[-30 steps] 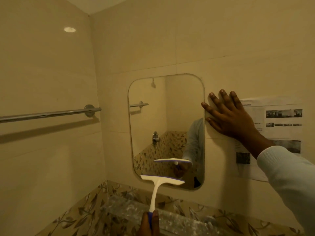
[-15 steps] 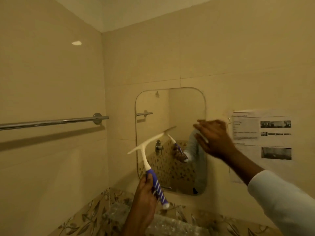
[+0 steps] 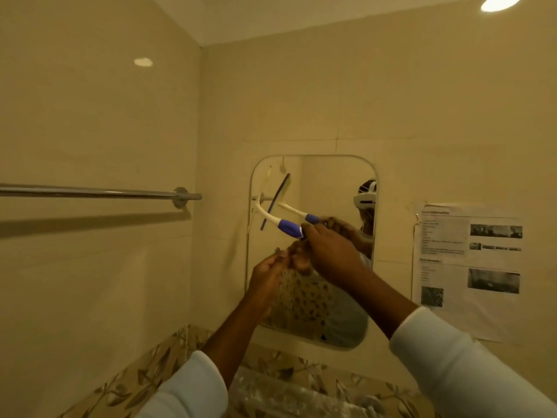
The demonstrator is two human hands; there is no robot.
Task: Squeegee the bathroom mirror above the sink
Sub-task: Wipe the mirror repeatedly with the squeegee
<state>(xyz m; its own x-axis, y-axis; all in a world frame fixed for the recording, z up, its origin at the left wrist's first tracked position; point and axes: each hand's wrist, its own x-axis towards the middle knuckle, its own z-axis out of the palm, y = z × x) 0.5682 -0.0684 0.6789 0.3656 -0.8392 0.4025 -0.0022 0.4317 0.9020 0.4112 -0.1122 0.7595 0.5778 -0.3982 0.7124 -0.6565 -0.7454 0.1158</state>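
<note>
Squeegee (image 3: 285,227) at upper left of mirror (image 3: 328,188)

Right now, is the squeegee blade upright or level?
Upright: the squeegee blade runs near vertical along the left edge of the mirror, handle held sideways by the right hand.

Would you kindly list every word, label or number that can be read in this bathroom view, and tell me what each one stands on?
Printed sheet on the wall right of the mirror: bold headings, lines of small print and photos, all too blurred to read.
Squeegee: no lettering visible on its purple grip or white neck.
Nothing else in view bears readable text.
</note>
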